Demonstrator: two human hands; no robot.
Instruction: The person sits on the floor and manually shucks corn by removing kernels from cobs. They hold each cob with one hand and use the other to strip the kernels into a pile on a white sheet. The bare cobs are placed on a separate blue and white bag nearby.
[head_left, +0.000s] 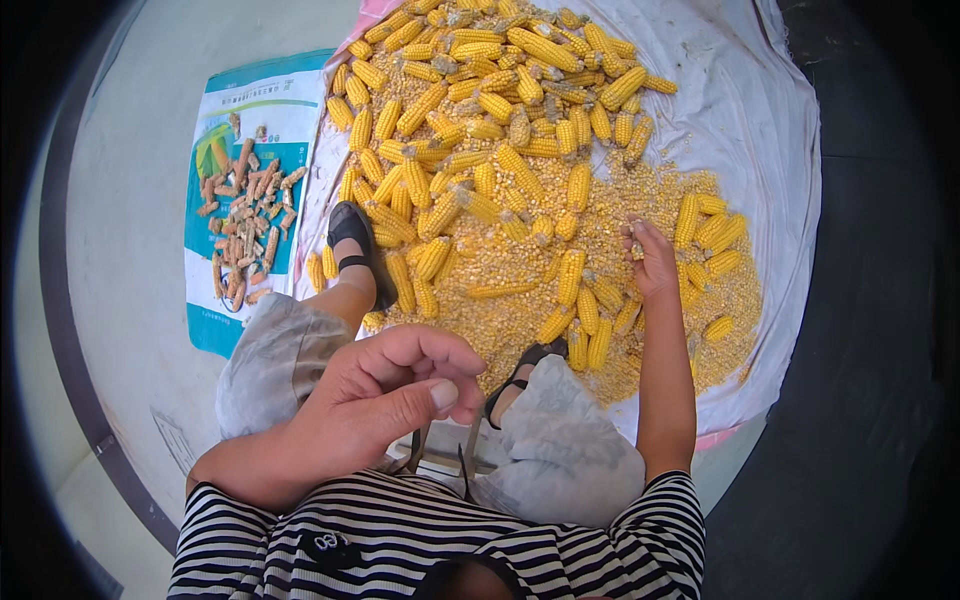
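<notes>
My left hand (397, 390) hovers over my lap, fingers loosely curled and thumb apart from them; nothing shows in it. Out at the right, my right hand (651, 255) reaches down to the spread of loose corn kernels (517, 259). Its fingers are bent, with pale yellow bits between them; whether it grips these cannot be told. Just right of that hand lies a small group of yellow corn cobs (724, 234). A large heap of whole cobs (487, 105), some with dry husk ends, covers the far part of the white cloth (772, 172).
Bare, broken cob cores (247, 217) lie on a flattened teal-and-white printed sack (206, 259) at the left. My left shoe (352, 232) stands among cobs and my right shoe (536, 356) by the kernels. A dark floor area (855, 315) borders the cloth on the right.
</notes>
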